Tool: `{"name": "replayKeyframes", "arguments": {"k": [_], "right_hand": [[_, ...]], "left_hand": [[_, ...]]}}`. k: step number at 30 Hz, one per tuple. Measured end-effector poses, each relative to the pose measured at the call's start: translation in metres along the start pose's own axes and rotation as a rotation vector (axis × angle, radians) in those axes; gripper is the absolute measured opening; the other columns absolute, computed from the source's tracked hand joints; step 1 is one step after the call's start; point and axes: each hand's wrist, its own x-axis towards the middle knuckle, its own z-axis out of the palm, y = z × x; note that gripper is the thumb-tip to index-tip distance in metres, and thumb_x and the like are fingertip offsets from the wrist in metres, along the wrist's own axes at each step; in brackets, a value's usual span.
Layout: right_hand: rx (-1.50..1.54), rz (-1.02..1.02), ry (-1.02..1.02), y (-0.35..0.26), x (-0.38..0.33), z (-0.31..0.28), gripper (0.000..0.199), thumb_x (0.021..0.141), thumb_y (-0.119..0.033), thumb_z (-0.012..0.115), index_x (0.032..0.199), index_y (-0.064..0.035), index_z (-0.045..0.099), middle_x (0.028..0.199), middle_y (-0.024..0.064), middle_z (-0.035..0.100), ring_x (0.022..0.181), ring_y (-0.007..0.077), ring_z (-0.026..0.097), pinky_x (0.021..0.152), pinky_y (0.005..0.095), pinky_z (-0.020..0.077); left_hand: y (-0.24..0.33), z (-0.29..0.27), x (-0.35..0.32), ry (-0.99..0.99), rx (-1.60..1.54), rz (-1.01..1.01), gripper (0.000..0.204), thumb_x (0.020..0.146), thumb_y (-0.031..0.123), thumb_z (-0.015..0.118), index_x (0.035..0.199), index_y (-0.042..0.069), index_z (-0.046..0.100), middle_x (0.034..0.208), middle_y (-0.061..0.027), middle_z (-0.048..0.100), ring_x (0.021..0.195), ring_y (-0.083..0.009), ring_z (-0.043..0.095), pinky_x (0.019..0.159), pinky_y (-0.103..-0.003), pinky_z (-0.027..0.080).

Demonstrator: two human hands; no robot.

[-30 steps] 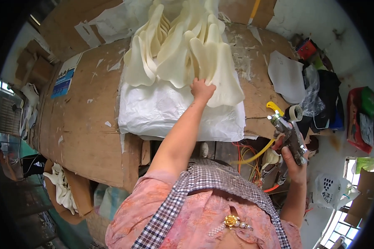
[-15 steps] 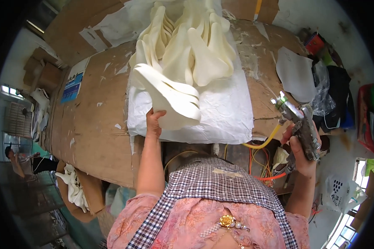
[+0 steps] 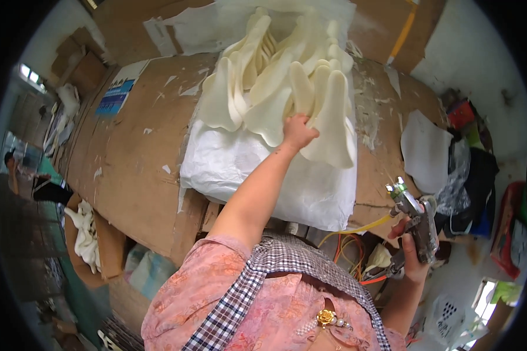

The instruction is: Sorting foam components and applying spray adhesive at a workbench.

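My left hand (image 3: 300,131) reaches forward over the pile, its fingers curled on cream saddle-shaped foam pads (image 3: 334,120) that lie fanned out at the right of the pile. The fingertips are partly hidden among them. More pads of the same shape (image 3: 222,96) overlap on white paper (image 3: 257,184), narrow ends pointing away from me. In my right hand (image 3: 413,251) is a metal spray gun (image 3: 416,216), gripped by its handle with the nozzle pointing up and away, beyond the paper's right edge. A yellow hose (image 3: 369,225) meets the gun.
Worn cardboard (image 3: 134,158) covers the table. To the right lie a grey-white sheet (image 3: 425,151), clear plastic and dark cloth. A cardboard box (image 3: 108,248) with white pieces stands low at the left. Orange and yellow hoses (image 3: 348,248) hang at the table's front. Another person (image 3: 14,169) is far left.
My left hand has carried a small stack of pads from the paper's near left to the right of the pile. The spray gun stays in my right hand, slightly lower in view.
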Motion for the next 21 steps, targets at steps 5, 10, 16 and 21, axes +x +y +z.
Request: {"name": "replayKeyframes", "arguments": {"k": [5,10,16,21], "right_hand": [[0.019,-0.108,-0.082,0.025,0.027,0.009,0.055,0.085,-0.03,0.053,0.126,0.0038,0.04,0.098,0.0131,0.056,0.086,0.0218,0.056,0.076,0.0366,0.0454],[0.033,-0.085,-0.258,0.037,0.058,0.062,0.049,0.088,-0.033,0.047,0.119,0.0043,0.045,0.098,0.0126,0.055,0.087,0.0212,0.053,0.081,0.0362,0.0401],[-0.104,-0.045,-0.557,0.033,0.075,0.203,0.032,0.084,-0.023,0.055,0.103,0.0027,0.054,0.086,0.0106,0.06,0.083,0.0195,0.055,0.08,0.0336,0.0404],[-0.213,-0.031,-0.595,0.028,0.077,0.254,0.026,0.08,-0.01,0.059,0.102,0.0024,0.054,0.082,0.0084,0.061,0.075,0.017,0.059,0.072,0.031,0.048]], "left_hand": [[0.031,-0.06,-0.055,-0.121,-0.2,-0.293,0.037,0.055,0.024,0.072,0.083,0.0,0.066,0.085,-0.013,0.064,0.078,-0.0226,0.06,0.069,-0.033,0.047],[0.023,-0.186,-0.154,0.088,-0.811,-0.479,0.031,0.066,0.015,0.067,0.091,-0.003,0.063,0.085,-0.0088,0.064,0.075,-0.0182,0.061,0.069,-0.029,0.048],[-0.026,-0.456,-0.317,0.999,-1.178,-0.299,0.047,0.075,0.019,0.063,0.117,0.003,0.05,0.109,-0.0126,0.059,0.1,-0.0278,0.058,0.086,-0.045,0.048],[-0.068,-0.684,-0.407,1.455,-0.495,-0.118,0.078,0.073,0.051,0.062,0.138,0.026,0.026,0.144,-0.015,0.02,0.127,-0.0467,0.022,0.1,-0.06,0.024]]}}
